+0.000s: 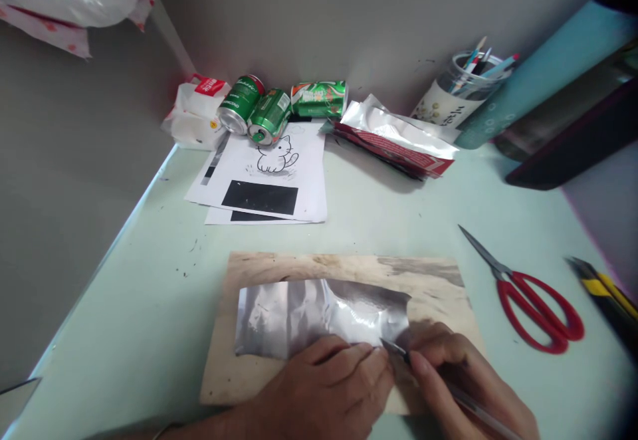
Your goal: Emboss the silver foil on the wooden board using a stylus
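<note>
A shiny silver metal sheet (309, 314), creased and slightly curled, lies on a wooden board (219, 373). My left hand (329, 380) rests flat over the sheet's lower edge, fingers stretched out side by side and pressing down. In my right hand (458, 373), closed in a writing grip, is a slim pen-like tool (396, 350) with a pointed metal tip and a see-through shaft. That tip meets the sheet's lower right part, just beyond my left fingertips. My left hand covers part of the sheet's lower edge.
Red-handled scissors (541, 314) and yellow-black cutters (601, 287) lie at right. Behind the board are printed sheets with a cat drawing (274, 161), green cans (319, 99), a white packet (197, 111), a foil pouch (399, 137) and a pencil jar (448, 98).
</note>
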Demonstrator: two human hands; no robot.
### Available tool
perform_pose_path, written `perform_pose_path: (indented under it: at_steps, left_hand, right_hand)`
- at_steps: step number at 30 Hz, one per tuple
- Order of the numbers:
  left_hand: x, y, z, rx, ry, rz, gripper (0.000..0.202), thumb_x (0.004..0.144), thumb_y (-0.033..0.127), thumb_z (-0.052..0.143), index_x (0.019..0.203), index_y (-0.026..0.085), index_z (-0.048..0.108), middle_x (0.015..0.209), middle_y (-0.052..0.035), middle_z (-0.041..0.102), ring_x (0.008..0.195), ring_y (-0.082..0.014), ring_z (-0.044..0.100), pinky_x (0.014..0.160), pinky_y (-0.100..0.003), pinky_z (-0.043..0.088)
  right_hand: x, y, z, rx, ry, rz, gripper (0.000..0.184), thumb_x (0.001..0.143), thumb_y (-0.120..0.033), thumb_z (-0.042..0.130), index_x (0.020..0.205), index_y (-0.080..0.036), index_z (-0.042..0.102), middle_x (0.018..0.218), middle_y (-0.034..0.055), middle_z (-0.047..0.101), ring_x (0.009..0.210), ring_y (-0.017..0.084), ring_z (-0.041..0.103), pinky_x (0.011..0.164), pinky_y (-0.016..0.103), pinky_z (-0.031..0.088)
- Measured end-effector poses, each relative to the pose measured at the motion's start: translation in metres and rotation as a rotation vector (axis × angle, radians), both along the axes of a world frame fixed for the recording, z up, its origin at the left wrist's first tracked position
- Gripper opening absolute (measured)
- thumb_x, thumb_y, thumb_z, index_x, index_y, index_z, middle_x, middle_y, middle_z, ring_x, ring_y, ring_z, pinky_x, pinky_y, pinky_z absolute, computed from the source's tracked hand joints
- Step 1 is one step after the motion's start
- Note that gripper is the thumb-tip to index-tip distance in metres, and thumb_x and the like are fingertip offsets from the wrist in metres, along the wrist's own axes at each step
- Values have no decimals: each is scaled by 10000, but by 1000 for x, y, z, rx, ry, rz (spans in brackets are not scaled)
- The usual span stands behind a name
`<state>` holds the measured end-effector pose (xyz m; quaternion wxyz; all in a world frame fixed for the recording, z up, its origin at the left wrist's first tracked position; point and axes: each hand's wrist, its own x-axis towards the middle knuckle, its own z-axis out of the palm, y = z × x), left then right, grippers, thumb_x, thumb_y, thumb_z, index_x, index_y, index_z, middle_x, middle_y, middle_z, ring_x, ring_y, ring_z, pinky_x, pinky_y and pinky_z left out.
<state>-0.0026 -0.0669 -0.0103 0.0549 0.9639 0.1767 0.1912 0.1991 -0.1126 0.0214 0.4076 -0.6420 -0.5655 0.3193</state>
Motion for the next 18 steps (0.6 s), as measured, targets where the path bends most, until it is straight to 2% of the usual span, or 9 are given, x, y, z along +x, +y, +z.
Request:
perform_pose_path:
  at_steps: [5, 12, 18]
  left_hand:
    - [0, -1, 0, 1, -3, 5, 383, 1083, 329, 398, 1376, 153, 569, 1475, -34, 536, 1305, -162, 473, 1031, -265, 430]
    - [3, 0, 2, -49, -64, 31, 343, 1065, 290, 428, 1327, 161, 608, 1383, 1, 612, 1248, -143, 502, 999, -267, 427]
    - [2, -2, 0, -52, -58, 29, 357, 1064, 299, 424, 1341, 153, 595, 1402, -14, 597, 1251, -153, 499, 986, -275, 426]
  right_hand:
    - [-2, 0, -1, -8, -48, 13, 170, 940, -198, 603, 793, -258, 541, 747, -45, 622, 639, 114, 614, 594, 195, 500]
    - [-3, -2, -2, -2, -59, -1, 172, 949, -183, 582, 805, -261, 526, 749, -44, 623, 643, 113, 614, 596, 200, 499]
    - [-5, -3, -5, -8, -93, -47, 173, 955, -207, 587, 802, -258, 525, 757, -38, 622, 646, 109, 612, 600, 193, 495]
